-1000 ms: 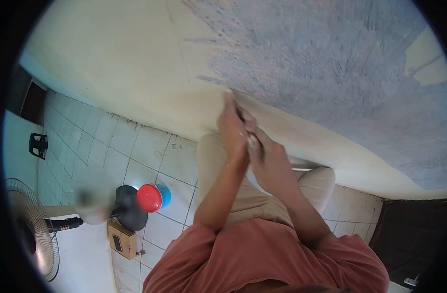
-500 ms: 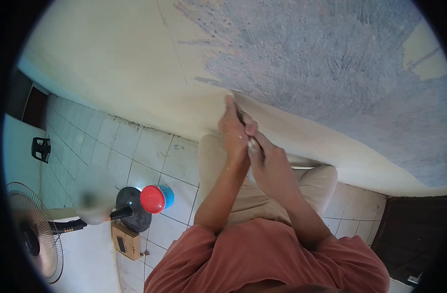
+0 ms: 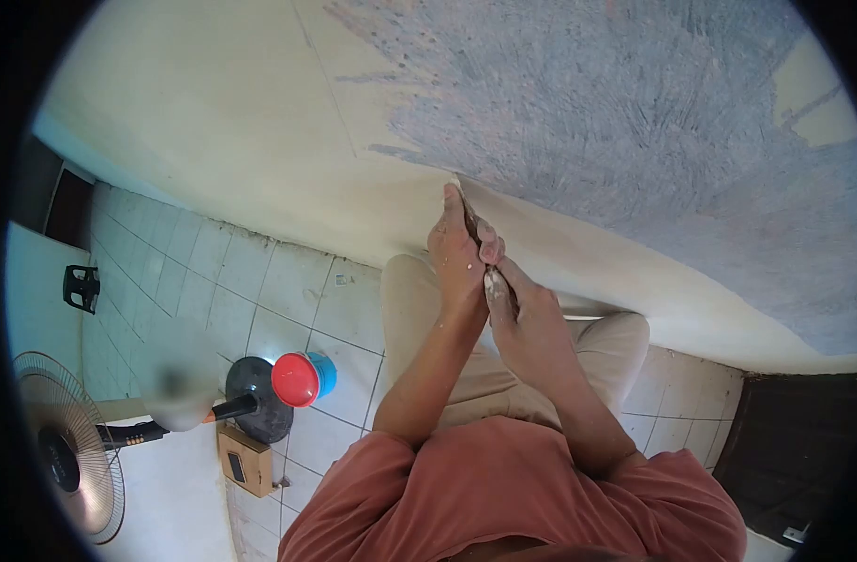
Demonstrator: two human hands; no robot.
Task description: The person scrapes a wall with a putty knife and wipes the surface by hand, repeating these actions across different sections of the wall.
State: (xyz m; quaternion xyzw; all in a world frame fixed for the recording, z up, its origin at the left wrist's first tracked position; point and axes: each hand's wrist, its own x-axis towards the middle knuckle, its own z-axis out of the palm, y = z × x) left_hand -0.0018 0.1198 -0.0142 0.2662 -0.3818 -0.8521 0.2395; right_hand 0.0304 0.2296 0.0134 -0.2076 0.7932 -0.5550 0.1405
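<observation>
Both my hands grip one thin tool, seen nearly edge-on, that looks like a scraper (image 3: 471, 217). My left hand (image 3: 456, 251) is closed around its upper part, thumb stretched along it toward the wall. Behind and lower, my right hand (image 3: 529, 323) wraps the near end, its whitened thumb on top. Most of the tool is hidden by my fingers. The far tip is at the cream wall (image 3: 231, 122), by the lower edge of a rough blue-grey patch (image 3: 616, 122). Whitish dust or paste marks my fingers.
On the tiled floor (image 3: 288, 281) to the left stand a blue bucket with a red lid (image 3: 297, 379), a standing fan (image 3: 67, 450) and a cardboard box (image 3: 245, 464) with a dark phone-like object on it. A black stool (image 3: 81, 288) is farther off. A dark door (image 3: 794, 450) is at right.
My hands and the tool have shifted slightly to the right along the wall. Both keep their grip.
</observation>
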